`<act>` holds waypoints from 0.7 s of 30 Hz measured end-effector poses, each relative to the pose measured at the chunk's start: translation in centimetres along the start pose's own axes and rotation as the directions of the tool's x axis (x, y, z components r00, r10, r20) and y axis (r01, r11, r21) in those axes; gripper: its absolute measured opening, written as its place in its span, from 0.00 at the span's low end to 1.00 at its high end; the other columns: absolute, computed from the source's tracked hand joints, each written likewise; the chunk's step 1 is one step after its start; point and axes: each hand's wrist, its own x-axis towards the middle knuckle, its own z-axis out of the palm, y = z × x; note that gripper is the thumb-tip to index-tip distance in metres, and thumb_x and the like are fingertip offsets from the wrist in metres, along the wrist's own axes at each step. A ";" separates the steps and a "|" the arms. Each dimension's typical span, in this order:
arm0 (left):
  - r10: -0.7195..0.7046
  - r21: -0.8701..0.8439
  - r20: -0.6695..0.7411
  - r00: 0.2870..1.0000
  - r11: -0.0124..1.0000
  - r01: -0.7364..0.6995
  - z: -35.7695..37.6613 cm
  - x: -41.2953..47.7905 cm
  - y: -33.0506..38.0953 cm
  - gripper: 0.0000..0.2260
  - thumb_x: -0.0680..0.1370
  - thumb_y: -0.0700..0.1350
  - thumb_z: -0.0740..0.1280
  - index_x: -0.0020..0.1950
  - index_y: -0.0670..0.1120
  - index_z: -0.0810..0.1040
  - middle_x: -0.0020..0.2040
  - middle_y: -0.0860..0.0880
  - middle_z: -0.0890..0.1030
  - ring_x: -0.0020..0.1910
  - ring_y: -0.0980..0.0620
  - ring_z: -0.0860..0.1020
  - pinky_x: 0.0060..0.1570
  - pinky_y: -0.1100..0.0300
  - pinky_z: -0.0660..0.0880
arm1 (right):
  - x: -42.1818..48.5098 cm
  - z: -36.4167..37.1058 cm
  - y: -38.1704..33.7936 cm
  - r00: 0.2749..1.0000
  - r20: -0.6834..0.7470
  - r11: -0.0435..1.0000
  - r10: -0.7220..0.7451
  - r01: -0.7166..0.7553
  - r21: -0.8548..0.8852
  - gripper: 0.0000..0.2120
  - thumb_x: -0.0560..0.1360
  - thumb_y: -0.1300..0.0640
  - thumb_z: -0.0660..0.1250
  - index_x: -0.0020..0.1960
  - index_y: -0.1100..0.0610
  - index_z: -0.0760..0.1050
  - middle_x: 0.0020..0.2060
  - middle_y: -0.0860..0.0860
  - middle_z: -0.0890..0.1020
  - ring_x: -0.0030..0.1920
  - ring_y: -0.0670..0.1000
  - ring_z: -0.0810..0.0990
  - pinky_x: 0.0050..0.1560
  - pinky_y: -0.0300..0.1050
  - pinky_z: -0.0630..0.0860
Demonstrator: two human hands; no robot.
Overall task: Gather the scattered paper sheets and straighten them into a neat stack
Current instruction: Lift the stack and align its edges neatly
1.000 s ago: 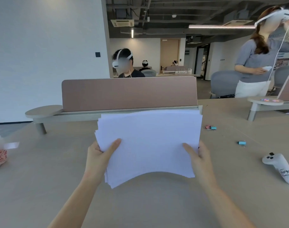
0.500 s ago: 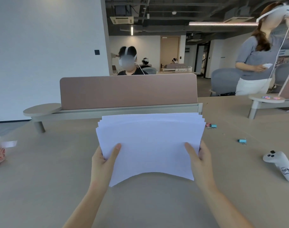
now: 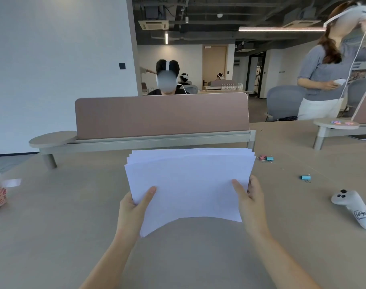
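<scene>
The table [image 3: 53, 236] is wide, with a smooth matte beige top. At its far edge stands a low divider panel [image 3: 161, 115], dusty pink, with a fine woven look and rounded upper corners, set on a pale rail that ends on the left in a small round shelf [image 3: 53, 138].

Above the table, in front of the panel, is the bundle of white paper sheets [image 3: 188, 184]. It is raised off the surface, and its lower edge bends in a soft arch. The sheets are thin and plain, and the top edges are fanned, so several layers show and the edges are not level. The left hand [image 3: 134, 211] grips the lower left side of the bundle, thumb lying flat on the front sheet. The right hand [image 3: 251, 203] grips the lower right side in the same way, thumb on front, the other fingers behind the paper.

To the right lies a white plastic controller [image 3: 353, 207], rounded, with dark buttons. Near it lies a small blue binder clip [image 3: 305, 177], and further back a pink and blue pair of clips [image 3: 266, 158].
</scene>
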 end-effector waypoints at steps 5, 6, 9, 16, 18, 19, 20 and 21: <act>-0.147 0.041 0.084 0.986 0.989 0.144 -0.8 0.0 -0.5 0.13 0.79 0.52 0.75 0.55 0.43 0.88 0.51 0.46 0.91 0.52 0.42 0.89 0.58 0.38 0.83 | -0.3 -0.5 0.1 0.999 0.036 0.996 -0.004 0.007 -0.088 0.04 0.82 0.60 0.65 0.49 0.55 0.77 0.43 0.47 0.84 0.43 0.49 0.79 0.45 0.45 0.74; -0.164 0.074 0.114 0.980 0.985 0.156 -1.3 0.1 -0.3 0.17 0.76 0.55 0.78 0.54 0.42 0.88 0.51 0.45 0.91 0.52 0.40 0.89 0.59 0.36 0.83 | 0.1 -0.7 -0.8 0.999 0.044 0.994 -0.024 0.029 -0.108 0.04 0.82 0.60 0.66 0.51 0.54 0.78 0.45 0.49 0.84 0.44 0.49 0.80 0.45 0.44 0.74; -0.137 0.133 0.210 0.968 0.985 0.111 -3.6 0.3 1.2 0.31 0.65 0.66 0.82 0.57 0.45 0.88 0.52 0.44 0.91 0.53 0.40 0.89 0.55 0.45 0.86 | 2.4 -1.4 -5.4 0.985 0.140 0.969 -0.098 0.126 -0.213 0.05 0.82 0.60 0.66 0.50 0.51 0.78 0.43 0.44 0.84 0.42 0.46 0.80 0.42 0.39 0.73; 0.281 0.191 0.327 0.902 0.915 -0.355 -4.2 1.9 11.6 0.39 0.70 0.50 0.80 0.80 0.60 0.70 0.73 0.64 0.78 0.70 0.68 0.76 0.71 0.62 0.70 | 7.1 -0.8 -18.1 0.791 0.566 0.667 -0.232 0.553 -0.499 0.04 0.82 0.57 0.66 0.55 0.53 0.78 0.49 0.44 0.83 0.49 0.47 0.82 0.46 0.45 0.76; 0.156 0.245 0.486 0.860 0.920 -0.306 -1.6 1.4 12.9 0.32 0.71 0.50 0.78 0.75 0.56 0.77 0.66 0.62 0.85 0.65 0.63 0.83 0.67 0.58 0.77 | 7.6 0.8 -20.1 0.719 0.656 0.545 -0.229 0.653 -0.526 0.04 0.82 0.56 0.65 0.55 0.52 0.78 0.49 0.44 0.82 0.50 0.47 0.79 0.46 0.43 0.73; 0.120 0.246 0.504 0.855 0.929 -0.275 -0.5 1.1 13.1 0.24 0.72 0.50 0.78 0.69 0.52 0.82 0.61 0.58 0.88 0.60 0.58 0.86 0.64 0.52 0.81 | 7.7 1.6 -20.7 0.688 0.691 0.508 -0.222 0.686 -0.520 0.03 0.82 0.57 0.65 0.54 0.51 0.77 0.50 0.45 0.82 0.51 0.48 0.79 0.46 0.42 0.71; 0.099 0.237 0.488 0.867 0.941 -0.241 0.3 1.0 12.8 0.19 0.73 0.50 0.78 0.63 0.49 0.86 0.56 0.54 0.90 0.55 0.53 0.88 0.62 0.46 0.82 | 7.8 2.2 -21.1 0.664 0.717 0.489 -0.212 0.707 -0.511 0.03 0.82 0.57 0.65 0.54 0.50 0.76 0.50 0.45 0.81 0.52 0.48 0.78 0.46 0.42 0.70; 0.090 0.216 0.464 0.881 0.953 -0.211 0.9 0.9 12.3 0.17 0.73 0.52 0.79 0.58 0.46 0.87 0.53 0.50 0.91 0.53 0.49 0.89 0.61 0.42 0.83 | 7.9 2.8 -21.3 0.652 0.732 0.472 -0.199 0.718 -0.512 0.04 0.82 0.57 0.65 0.54 0.49 0.75 0.51 0.45 0.81 0.53 0.48 0.78 0.47 0.43 0.70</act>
